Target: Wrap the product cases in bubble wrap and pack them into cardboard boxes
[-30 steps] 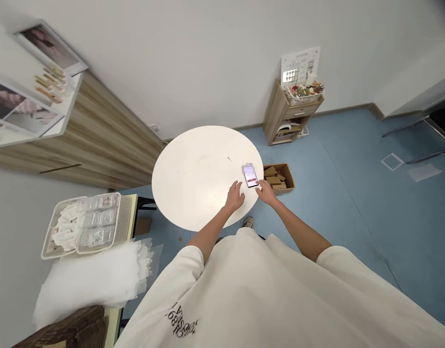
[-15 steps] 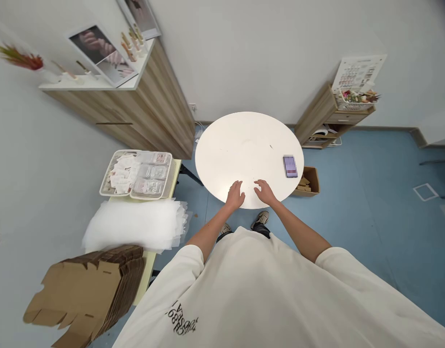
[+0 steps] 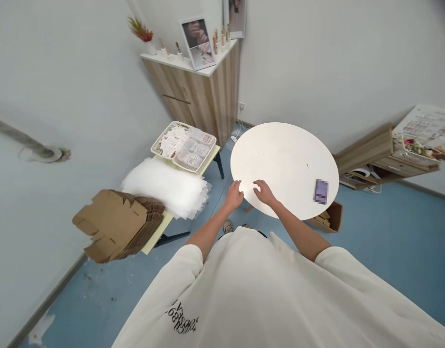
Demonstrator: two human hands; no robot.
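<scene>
The left hand (image 3: 235, 195) and right hand (image 3: 265, 193), fingers loosely spread, appear mid-frame over the tabletop's (image 3: 280, 154) lower-left edge. Bare surface stretches rightward to the phone (image 3: 321, 191) near the right rim.

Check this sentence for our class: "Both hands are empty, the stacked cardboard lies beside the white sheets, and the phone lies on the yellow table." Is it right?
Not quite: the head view shows the phone on the round table, not the yellow table. The left hand and right hand are empty, and the stacked cardboard lies beside the white sheets.
</scene>
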